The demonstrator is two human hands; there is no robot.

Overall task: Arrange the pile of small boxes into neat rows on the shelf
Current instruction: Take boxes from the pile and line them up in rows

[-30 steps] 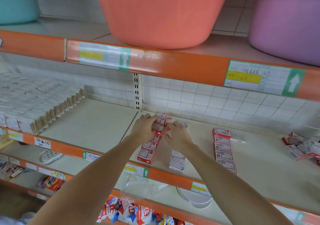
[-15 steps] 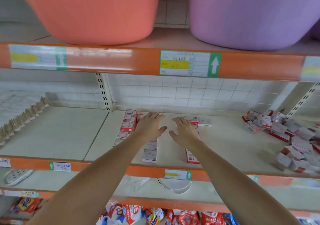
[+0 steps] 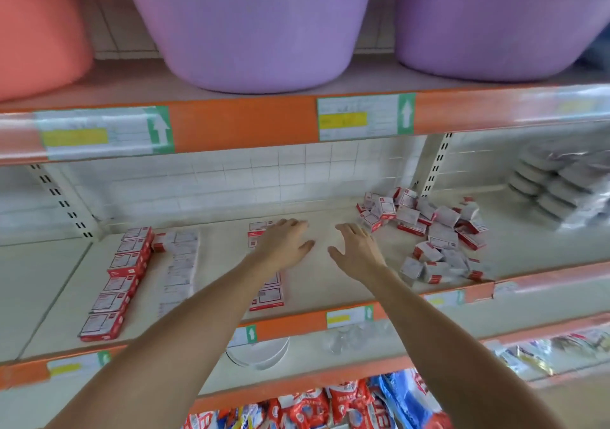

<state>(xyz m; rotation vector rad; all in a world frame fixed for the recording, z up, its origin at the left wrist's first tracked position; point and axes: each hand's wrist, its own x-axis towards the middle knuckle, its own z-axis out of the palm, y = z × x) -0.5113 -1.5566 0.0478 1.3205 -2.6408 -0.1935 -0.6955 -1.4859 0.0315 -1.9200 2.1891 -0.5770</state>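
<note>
A loose pile of small red-and-white boxes (image 3: 432, 230) lies at the right of the cream shelf (image 3: 323, 283). Three rows of the same boxes run front to back: a left row (image 3: 118, 277), a second row (image 3: 180, 263) beside it, and a third row (image 3: 267, 293) partly hidden under my left forearm. My left hand (image 3: 284, 244) hovers over the back of the third row with fingers spread, holding nothing. My right hand (image 3: 355, 250) is beside it, fingers extended, empty, just left of the pile.
Purple basins (image 3: 257, 26) and an orange basin (image 3: 36, 26) stand on the shelf above. Stacked wrapped round items (image 3: 561, 191) sit at the far right. An upright bracket (image 3: 435, 168) rises behind the pile. Plates and red packets fill the lower shelves.
My view and both hands have swung right, away from the left rows. The hands let go of the boxes they touched and now hover open close to the pile.
</note>
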